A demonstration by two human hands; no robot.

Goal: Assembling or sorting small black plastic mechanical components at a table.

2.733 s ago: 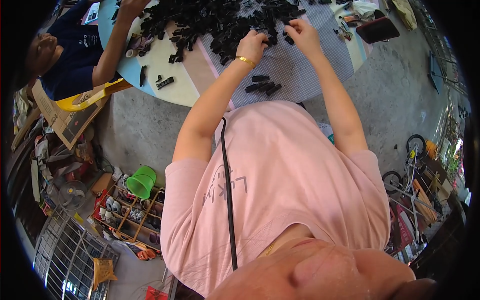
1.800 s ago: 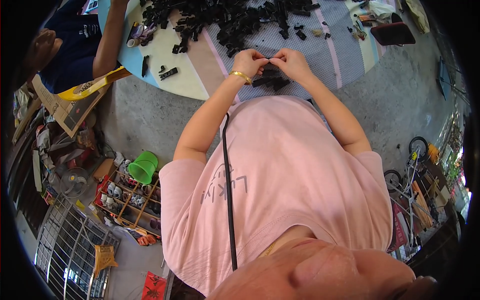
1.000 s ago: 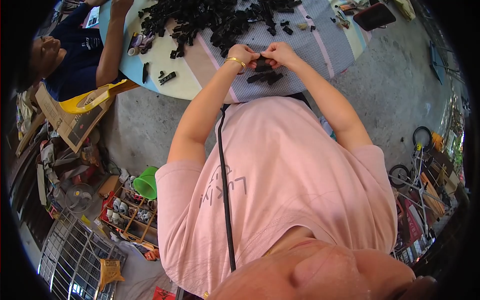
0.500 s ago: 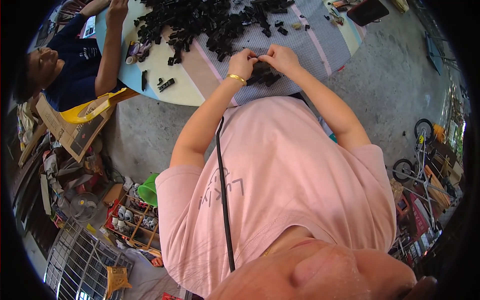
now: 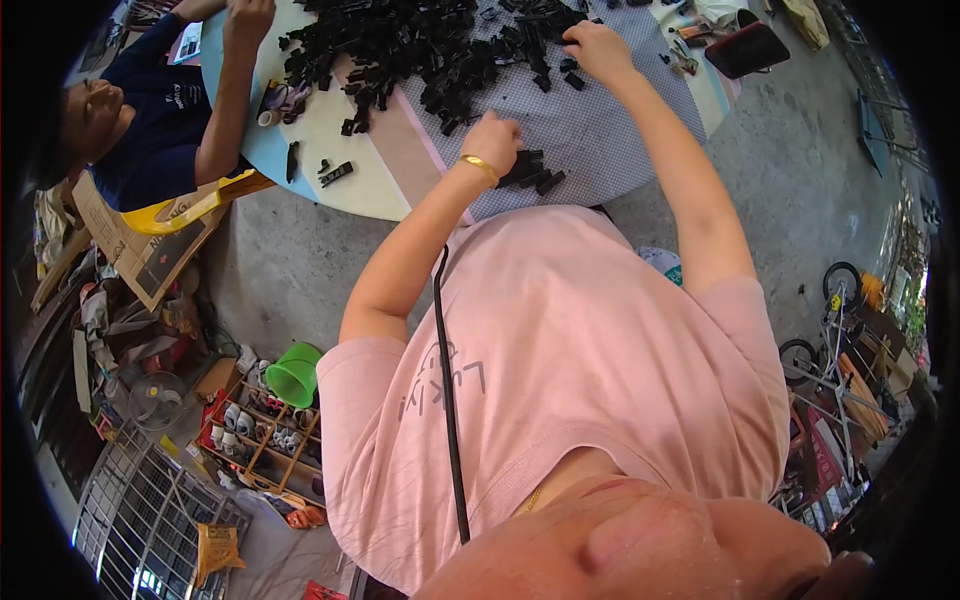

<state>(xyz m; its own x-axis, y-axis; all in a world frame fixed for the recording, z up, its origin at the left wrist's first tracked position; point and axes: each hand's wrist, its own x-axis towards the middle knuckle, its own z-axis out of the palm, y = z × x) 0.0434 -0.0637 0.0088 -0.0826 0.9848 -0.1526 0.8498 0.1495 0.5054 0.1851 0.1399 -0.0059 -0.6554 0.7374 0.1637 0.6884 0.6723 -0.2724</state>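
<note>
A large heap of small black plastic parts [image 5: 400,55] spreads over the far side of the table. My left hand [image 5: 493,143], with a gold bangle at its wrist, is closed with fingers curled, just short of the heap; what it holds, if anything, is hidden. Beside it, close to the near table edge, lies a small group of longer black pieces [image 5: 538,178]. My right hand [image 5: 602,52] reaches out to the heap's right end, thumb and fingers a little apart, right by some loose black parts [image 5: 572,76].
The striped round table [image 5: 620,150] bears a dark phone-like slab [image 5: 745,50] at the right. Across to the left, a person in a dark shirt [image 5: 160,130] sits with raised hands on a yellow chair [image 5: 185,215]. A black cord [image 5: 449,380] hangs down my shirt.
My hands have parted from their meeting point above the small group. The right one has moved away and to the right, up to the heap; the left has drawn back slightly.
</note>
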